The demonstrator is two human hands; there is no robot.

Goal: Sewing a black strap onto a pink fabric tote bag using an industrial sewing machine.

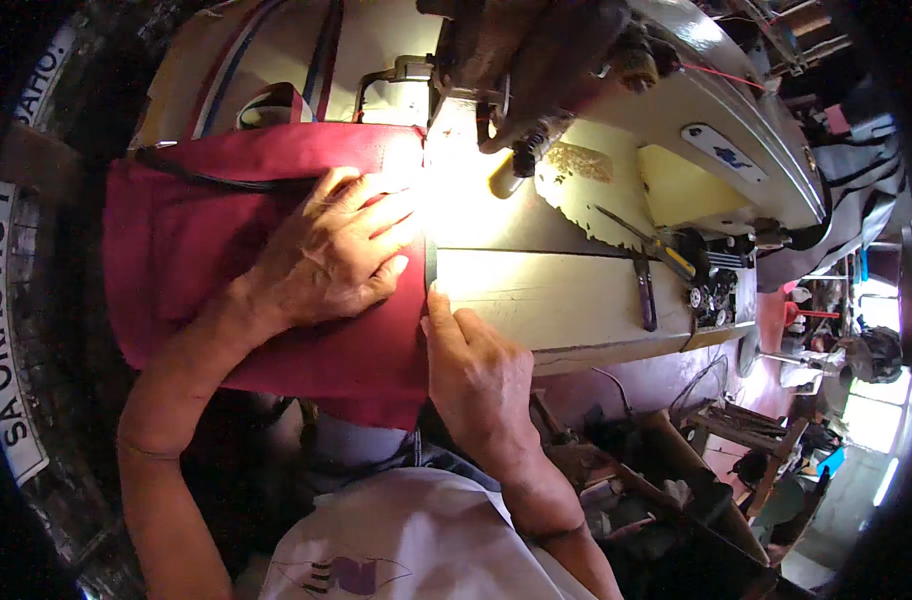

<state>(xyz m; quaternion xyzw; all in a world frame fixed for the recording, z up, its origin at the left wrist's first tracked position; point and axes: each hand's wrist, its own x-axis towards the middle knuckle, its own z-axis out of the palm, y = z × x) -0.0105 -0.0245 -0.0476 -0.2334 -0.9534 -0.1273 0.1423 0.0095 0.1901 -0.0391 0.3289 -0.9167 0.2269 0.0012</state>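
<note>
A red fabric piece [191, 255], looking like a bag panel, lies on the sewing machine's bed and hangs over its near edge. My left hand [336, 255] rests flat on it, fingers stretched toward the brightly lit needle area, where glare hides the needle and fingertips. Along the fabric's right edge runs a narrow black strip [431, 265]. My right hand [479, 375] is closed at this edge, thumb and forefinger at the strip's lower end. A black zipper or cord [226, 183] crosses the fabric's upper part. The sewing machine [716, 140] stands over the work.
A screwdriver [676, 260] and a dark narrow tool [644, 290] lie on the machine bed at right, beside a bobbin winder [714, 300]. Striped straps [321, 60] lie behind the fabric. Wooden scraps [696, 470] clutter the floor at lower right.
</note>
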